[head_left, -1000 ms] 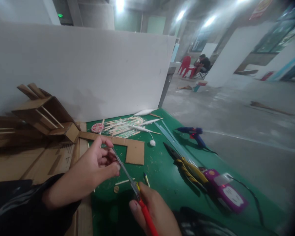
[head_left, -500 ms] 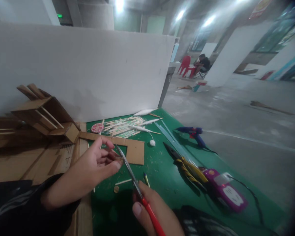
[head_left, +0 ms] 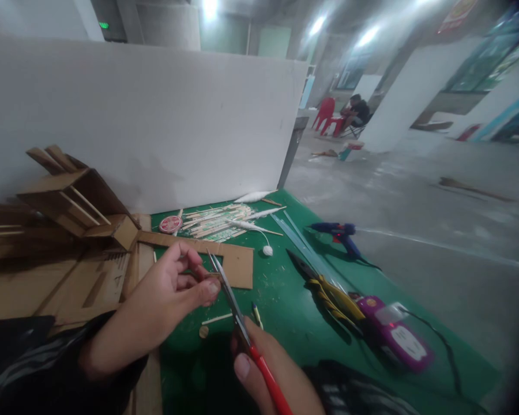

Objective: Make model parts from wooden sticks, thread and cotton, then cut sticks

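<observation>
My left hand [head_left: 170, 291] is closed, pinching a small brown piece [head_left: 215, 275], seemingly cardboard, between thumb and fingers. Most of that piece is hidden by the fingertips. My right hand [head_left: 281, 369] grips red-handled scissors [head_left: 233, 300], whose blades point up and away, slightly parted at the tips. The blades are right at the edge of the small piece; whether they touch it I cannot tell. Behind them lies a flat L-shaped cardboard piece [head_left: 239, 268] on the green tabletop [head_left: 281, 323]. A thin stick [head_left: 217, 319] and a small round disc [head_left: 203, 332] lie below my left hand.
Yellow-handled pliers [head_left: 335, 300], a purple box with a cord [head_left: 398, 334], clear glue sticks [head_left: 303, 245] and a blue glue gun [head_left: 339, 233] lie to the right. Thin wooden sticks [head_left: 211, 222] are at the back. A cardboard structure [head_left: 69, 190] stands left, before a white panel [head_left: 177, 127].
The scissor blades have opened slightly at the tips. My left hand has shifted a little to the right with the small piece, closer against the blades.
</observation>
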The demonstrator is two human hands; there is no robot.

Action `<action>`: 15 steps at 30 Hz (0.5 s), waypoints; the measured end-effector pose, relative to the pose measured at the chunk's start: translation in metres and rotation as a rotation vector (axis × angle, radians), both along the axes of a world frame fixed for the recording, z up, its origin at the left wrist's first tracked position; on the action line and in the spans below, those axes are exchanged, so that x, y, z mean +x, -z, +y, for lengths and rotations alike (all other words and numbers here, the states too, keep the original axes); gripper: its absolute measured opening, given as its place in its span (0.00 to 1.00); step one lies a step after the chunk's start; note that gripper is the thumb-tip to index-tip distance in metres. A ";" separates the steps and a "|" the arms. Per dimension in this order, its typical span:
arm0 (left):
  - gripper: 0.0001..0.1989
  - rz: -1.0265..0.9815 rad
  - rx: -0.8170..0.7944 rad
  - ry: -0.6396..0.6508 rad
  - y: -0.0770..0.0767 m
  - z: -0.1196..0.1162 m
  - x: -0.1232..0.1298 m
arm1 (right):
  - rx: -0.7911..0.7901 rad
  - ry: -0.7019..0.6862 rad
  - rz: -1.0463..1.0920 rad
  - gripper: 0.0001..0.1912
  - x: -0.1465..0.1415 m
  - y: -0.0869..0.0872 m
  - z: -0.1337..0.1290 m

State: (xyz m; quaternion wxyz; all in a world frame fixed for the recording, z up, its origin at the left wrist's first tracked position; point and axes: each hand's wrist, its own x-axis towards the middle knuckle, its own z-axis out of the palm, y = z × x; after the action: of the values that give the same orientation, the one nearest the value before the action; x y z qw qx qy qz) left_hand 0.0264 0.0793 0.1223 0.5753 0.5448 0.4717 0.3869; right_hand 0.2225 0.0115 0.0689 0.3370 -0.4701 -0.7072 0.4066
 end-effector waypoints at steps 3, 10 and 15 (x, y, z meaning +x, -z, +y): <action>0.16 0.008 -0.005 -0.002 0.000 0.000 0.000 | -0.003 0.013 -0.008 0.22 0.000 0.000 0.002; 0.15 -0.039 -0.029 0.045 0.001 0.000 0.001 | -0.003 -0.022 0.038 0.22 -0.003 -0.003 0.004; 0.15 -0.020 -0.029 0.040 -0.001 0.000 0.002 | 0.003 0.028 -0.019 0.20 -0.002 0.002 0.004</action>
State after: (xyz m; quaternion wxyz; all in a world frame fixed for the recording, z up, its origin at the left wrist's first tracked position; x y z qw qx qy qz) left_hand 0.0285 0.0788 0.1234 0.5957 0.5418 0.4604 0.3738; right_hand 0.2204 0.0151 0.0671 0.3365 -0.4834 -0.7043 0.3963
